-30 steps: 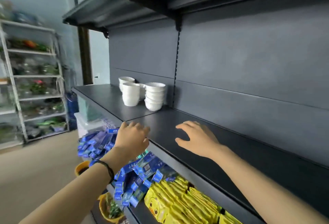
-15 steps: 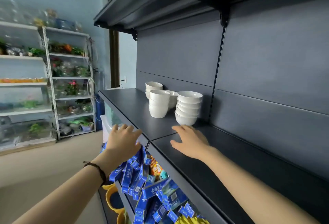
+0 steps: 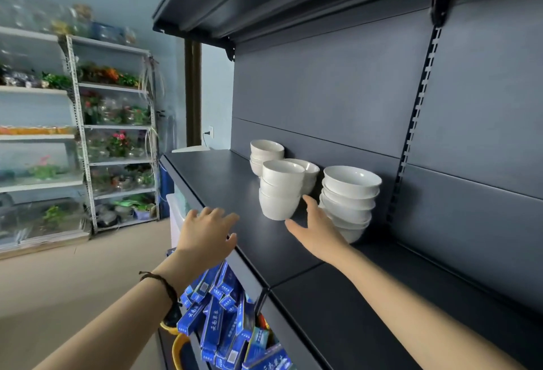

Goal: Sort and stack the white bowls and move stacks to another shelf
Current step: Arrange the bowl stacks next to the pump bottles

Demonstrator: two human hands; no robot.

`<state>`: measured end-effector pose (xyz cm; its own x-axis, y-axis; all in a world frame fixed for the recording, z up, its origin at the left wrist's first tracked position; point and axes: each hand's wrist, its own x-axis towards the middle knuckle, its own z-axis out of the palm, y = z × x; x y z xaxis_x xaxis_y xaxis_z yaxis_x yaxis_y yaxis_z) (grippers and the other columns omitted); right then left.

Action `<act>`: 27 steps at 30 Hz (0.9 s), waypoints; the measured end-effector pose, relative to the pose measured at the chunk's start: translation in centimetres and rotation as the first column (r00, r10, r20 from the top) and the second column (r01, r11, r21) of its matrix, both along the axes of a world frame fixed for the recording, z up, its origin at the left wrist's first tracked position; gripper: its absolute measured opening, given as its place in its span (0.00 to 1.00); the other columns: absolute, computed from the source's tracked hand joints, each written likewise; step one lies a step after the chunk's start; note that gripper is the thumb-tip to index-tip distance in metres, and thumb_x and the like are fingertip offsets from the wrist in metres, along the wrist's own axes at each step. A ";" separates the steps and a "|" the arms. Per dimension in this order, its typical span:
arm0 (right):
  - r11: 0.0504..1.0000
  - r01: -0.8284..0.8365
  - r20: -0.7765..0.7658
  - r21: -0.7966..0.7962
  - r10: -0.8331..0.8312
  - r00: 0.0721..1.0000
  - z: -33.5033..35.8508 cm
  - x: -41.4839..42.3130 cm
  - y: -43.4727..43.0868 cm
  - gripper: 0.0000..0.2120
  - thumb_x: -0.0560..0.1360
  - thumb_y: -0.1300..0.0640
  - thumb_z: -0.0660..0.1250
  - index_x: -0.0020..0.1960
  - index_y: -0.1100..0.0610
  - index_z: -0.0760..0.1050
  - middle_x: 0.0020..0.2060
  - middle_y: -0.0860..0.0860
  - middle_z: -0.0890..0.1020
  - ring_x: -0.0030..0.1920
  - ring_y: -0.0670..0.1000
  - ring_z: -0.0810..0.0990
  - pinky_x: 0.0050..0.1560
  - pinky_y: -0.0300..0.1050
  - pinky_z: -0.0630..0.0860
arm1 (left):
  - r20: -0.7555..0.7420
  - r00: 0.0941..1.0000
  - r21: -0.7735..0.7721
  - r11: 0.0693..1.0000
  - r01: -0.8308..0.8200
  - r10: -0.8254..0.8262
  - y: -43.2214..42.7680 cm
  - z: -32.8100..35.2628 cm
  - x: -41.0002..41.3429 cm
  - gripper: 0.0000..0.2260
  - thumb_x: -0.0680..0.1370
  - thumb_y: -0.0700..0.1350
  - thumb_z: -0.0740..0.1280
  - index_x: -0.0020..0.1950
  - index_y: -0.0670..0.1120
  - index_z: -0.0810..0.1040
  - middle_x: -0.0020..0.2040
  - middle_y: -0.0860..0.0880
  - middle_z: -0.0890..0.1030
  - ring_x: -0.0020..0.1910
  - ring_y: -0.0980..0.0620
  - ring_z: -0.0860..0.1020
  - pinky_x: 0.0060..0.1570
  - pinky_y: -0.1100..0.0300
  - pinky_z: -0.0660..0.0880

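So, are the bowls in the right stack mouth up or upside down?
Mouth up: the right stack shows its top bowl's hollow inside, rims upward.

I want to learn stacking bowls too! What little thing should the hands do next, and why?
Probably close both hands round the front stack of deep bowls. The right hand is open right beside its base, with no grip on it, and the left hand is open on its other side, over the front of the shelf. Neither holds anything.
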<state>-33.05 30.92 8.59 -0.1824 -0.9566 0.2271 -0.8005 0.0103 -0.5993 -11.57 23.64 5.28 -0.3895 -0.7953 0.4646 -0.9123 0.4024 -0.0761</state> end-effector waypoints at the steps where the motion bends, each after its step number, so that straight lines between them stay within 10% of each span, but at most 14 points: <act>1: 1.000 0.021 0.072 -0.016 -0.020 0.997 0.0 0.1 -0.8 0.34 0.79 0.48 0.64 0.79 0.54 0.52 0.72 0.55 0.68 0.69 0.55 0.70 0.60 0.45 0.68 | -0.028 1.000 0.005 1.000 0.008 -0.008 -1.0 0.1 0.1 0.18 0.78 0.55 0.59 0.69 0.57 0.71 0.63 0.53 0.77 0.65 0.49 0.73 0.63 0.53 0.66; 7: 0.968 0.210 0.460 -0.137 -0.125 0.879 -0.4 1.2 -5.7 0.40 0.79 0.42 0.63 0.81 0.53 0.46 0.76 0.48 0.64 0.75 0.50 0.63 0.68 0.42 0.61 | -0.323 0.939 0.170 0.969 0.180 -0.117 -7.2 0.2 0.2 0.19 0.80 0.57 0.59 0.70 0.56 0.70 0.67 0.51 0.75 0.67 0.47 0.72 0.63 0.53 0.69; 13: 0.899 0.394 0.632 -0.192 -0.194 0.751 -0.1 2.5 -9.8 0.35 0.79 0.36 0.57 0.79 0.46 0.48 0.73 0.44 0.64 0.75 0.49 0.61 0.70 0.43 0.58 | -0.894 0.447 0.326 0.636 0.699 -0.033 -12.7 1.8 0.0 0.17 0.80 0.55 0.62 0.68 0.53 0.71 0.64 0.49 0.76 0.60 0.51 0.75 0.60 0.57 0.69; 22: 0.776 0.585 0.795 -0.235 -0.193 0.576 -1.5 4.6 -14.2 0.30 0.76 0.30 0.52 0.73 0.42 0.62 0.68 0.42 0.73 0.68 0.48 0.72 0.71 0.58 0.69 | -0.952 0.306 0.304 0.179 0.936 0.015 -17.5 0.7 -5.7 0.31 0.72 0.75 0.54 0.72 0.65 0.62 0.71 0.62 0.69 0.71 0.54 0.69 0.72 0.49 0.62; 27: 0.740 0.624 0.809 -0.251 -0.194 0.555 -2.3 3.6 -15.9 0.24 0.82 0.38 0.48 0.71 0.48 0.67 0.66 0.45 0.76 0.66 0.46 0.73 0.70 0.50 0.69 | -0.981 0.194 0.194 0.124 0.973 0.014 -18.8 0.6 -8.7 0.32 0.71 0.77 0.53 0.73 0.68 0.61 0.74 0.61 0.67 0.74 0.54 0.65 0.73 0.45 0.61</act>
<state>-29.41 15.04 6.28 -0.8234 -0.5257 0.2137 -0.1086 -0.2236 -0.9686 -20.26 4.86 5.83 -0.7919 -0.5646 0.2327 0.2053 0.1128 0.9722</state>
